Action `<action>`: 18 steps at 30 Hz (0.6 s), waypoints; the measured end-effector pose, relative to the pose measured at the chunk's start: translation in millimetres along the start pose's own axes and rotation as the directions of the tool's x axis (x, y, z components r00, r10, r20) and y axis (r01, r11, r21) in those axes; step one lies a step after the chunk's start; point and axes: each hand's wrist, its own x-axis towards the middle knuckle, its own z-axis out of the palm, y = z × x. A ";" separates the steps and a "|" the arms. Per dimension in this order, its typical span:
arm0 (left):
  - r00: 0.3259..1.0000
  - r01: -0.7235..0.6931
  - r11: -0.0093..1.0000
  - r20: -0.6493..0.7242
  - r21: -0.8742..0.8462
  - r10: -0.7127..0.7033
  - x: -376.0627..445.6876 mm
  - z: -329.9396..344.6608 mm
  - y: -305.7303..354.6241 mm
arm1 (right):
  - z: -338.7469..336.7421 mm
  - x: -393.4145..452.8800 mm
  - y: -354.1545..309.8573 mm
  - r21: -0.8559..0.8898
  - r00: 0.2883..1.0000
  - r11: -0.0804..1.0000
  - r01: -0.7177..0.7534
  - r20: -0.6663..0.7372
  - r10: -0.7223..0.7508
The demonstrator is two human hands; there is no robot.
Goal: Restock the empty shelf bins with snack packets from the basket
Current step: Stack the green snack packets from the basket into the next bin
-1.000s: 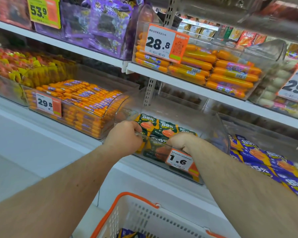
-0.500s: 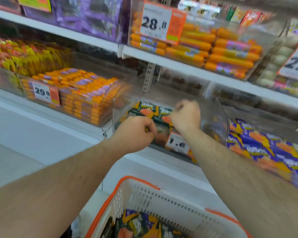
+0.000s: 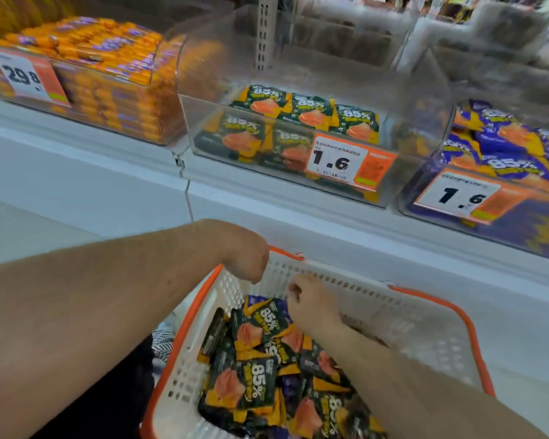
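A white basket with an orange rim (image 3: 431, 340) sits low in front of the shelf, holding several dark green and orange "85%" snack packets (image 3: 254, 375). My right hand (image 3: 313, 307) reaches into the basket just above the top packets, fingers loosely bent and nothing visibly held. My left hand (image 3: 246, 261) hangs over the basket's far left rim; its fingers point away and are hidden. A clear shelf bin (image 3: 425, 90) with a 1.6 price tag (image 3: 339, 160) holds several of the same packets (image 3: 308, 114) in its front part.
To the left, a clear bin of orange sausage sticks (image 3: 108, 74) carries a 29.8 tag. On the right stands a bin of purple "85%" packets (image 3: 501, 144) with a 1.6 tag. A white shelf ledge (image 3: 362, 229) runs between the bins and the basket.
Both hands have drawn back from the clear bin and dropped to the basket. The view has tilted down, so the basket and its packets now fill the lower frame.
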 end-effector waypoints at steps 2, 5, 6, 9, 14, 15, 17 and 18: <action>1.000 0.004 1.000 0.014 -0.025 -0.004 6.0 1.6 0.7 | 18.1 -4.8 14.9 0.096 0.944 0.943 -0.320 0.123 0.307; 1.000 0.007 1.000 0.029 -0.028 -0.007 11.5 1.7 3.5 | 38.1 -8.0 24.1 0.378 0.701 0.597 -0.708 0.273 0.658; 0.999 0.007 1.000 0.036 -0.021 -0.006 14.5 1.9 3.7 | 45.2 -8.2 26.7 0.472 0.628 0.447 -0.760 0.354 0.693; 0.999 0.004 1.000 0.045 -0.012 -0.004 21.3 0.5 3.4 | 60.5 -5.9 30.9 0.593 0.539 0.215 -0.776 0.447 0.714; 0.999 0.020 0.998 0.050 -0.051 -0.018 26.4 -4.3 -1.6 | 71.1 6.0 23.0 0.566 0.547 0.251 -0.785 0.444 0.710; 0.998 0.026 0.998 0.052 -0.061 -0.023 26.9 -4.6 -2.4 | 73.0 7.5 23.5 0.549 0.546 0.265 -0.793 0.447 0.708; 0.997 0.046 0.992 0.061 -0.119 -0.039 28.9 -4.6 -5.5 | 74.0 10.0 22.0 0.503 0.565 0.317 -0.804 0.477 0.674; 0.997 0.053 0.988 0.059 -0.148 -0.045 29.6 -4.9 -6.9 | 73.7 10.9 20.5 0.499 0.583 0.340 -0.797 0.491 0.647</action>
